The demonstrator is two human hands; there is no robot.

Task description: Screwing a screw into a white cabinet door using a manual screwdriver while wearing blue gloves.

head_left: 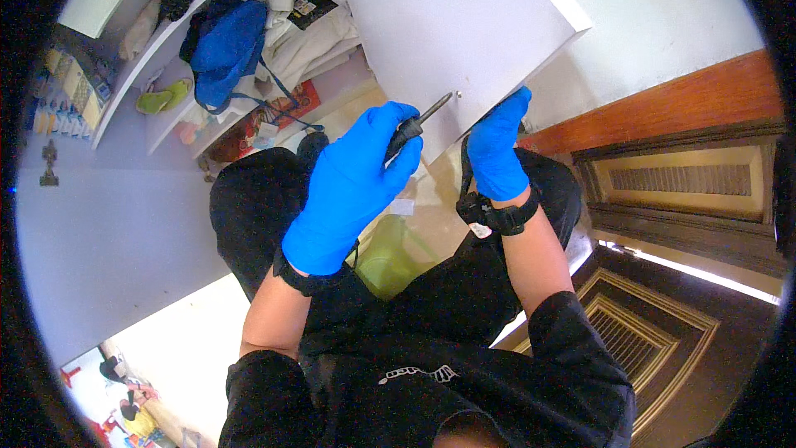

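Observation:
My left hand, in a blue glove, is closed round the dark handle of a screwdriver. The screwdriver's tip points up and right, close to a small screw or hole in a white cabinet door. Whether the tip touches the door I cannot tell. At the door's lower right edge is my right hand, also gloved in blue, gripping that edge; part of its grip is hidden. A dark strap-like piece hangs beside its wrist.
On the left, open white shelves hold a blue bag, folded pale cloths and green footwear. Something green lies between my knees. A wooden rail and dark panelled door stand on the right.

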